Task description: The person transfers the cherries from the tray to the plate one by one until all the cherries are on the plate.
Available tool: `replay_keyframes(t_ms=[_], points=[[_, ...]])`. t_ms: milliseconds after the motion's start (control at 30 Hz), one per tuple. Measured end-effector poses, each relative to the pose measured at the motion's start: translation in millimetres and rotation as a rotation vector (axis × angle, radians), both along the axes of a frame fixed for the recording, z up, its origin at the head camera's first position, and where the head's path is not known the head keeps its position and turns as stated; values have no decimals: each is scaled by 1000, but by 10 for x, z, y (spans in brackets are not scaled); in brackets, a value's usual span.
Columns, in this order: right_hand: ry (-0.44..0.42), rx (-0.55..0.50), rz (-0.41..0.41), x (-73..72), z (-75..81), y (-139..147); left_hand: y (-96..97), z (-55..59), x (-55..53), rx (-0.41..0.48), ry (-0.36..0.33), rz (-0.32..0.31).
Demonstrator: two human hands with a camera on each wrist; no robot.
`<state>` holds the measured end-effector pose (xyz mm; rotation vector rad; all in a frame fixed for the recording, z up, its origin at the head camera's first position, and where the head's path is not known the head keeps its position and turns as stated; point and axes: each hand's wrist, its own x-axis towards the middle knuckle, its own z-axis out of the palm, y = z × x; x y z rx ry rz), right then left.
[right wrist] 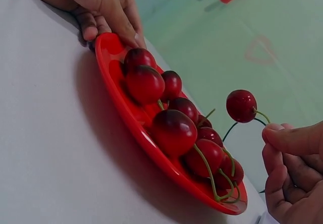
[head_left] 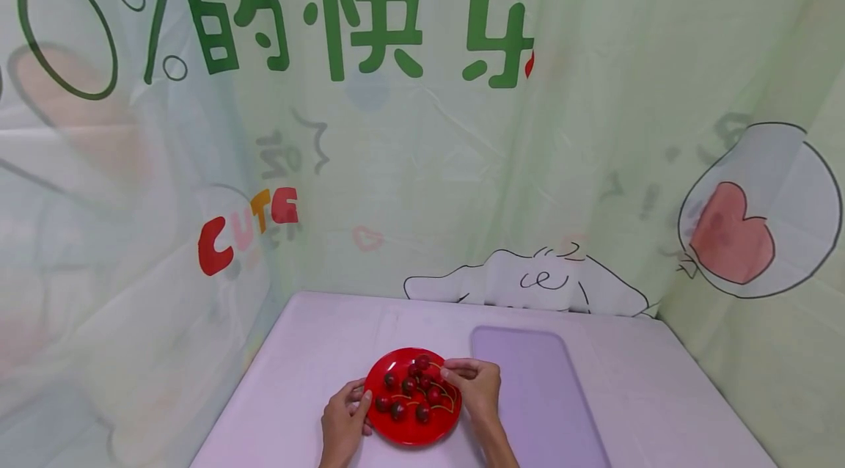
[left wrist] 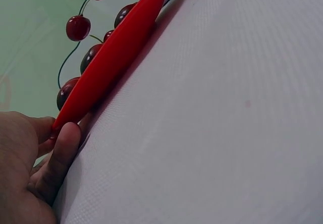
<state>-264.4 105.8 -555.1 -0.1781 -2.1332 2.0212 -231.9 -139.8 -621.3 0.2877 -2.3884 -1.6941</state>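
A round red plate (head_left: 412, 439) holds several dark red cherries (head_left: 398, 410) with green stems. At its left edge my left hand (head_left: 345, 420) grips the rim, thumb on top and fingers below, as the right wrist view also shows. My right hand (right wrist: 298, 168) pinches the stem of one cherry (right wrist: 241, 106) between thumb and fingertips. That cherry hangs above the others in both wrist views. In the head view my right hand sits over the plate's right edge.
Right of the plate lies a flat purple tray (head_left: 538, 380) on the white table (head_left: 317, 336). Behind and beside the table hang pale green curtains (head_left: 396, 182) with printed lettering and drawings.
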Motion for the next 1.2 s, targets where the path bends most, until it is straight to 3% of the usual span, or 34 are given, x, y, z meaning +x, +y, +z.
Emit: replay_keyframes(t_ms=[633,867,1200], points=[[26,101,28,-43,6,-157,-12,1,3,21,7,-22],[88,165,32,-79,-2,-185,2,46,-5,8,-13,-2],[46,186,38,-96,-4,-224,-1,43,4,3,-8,-6]])
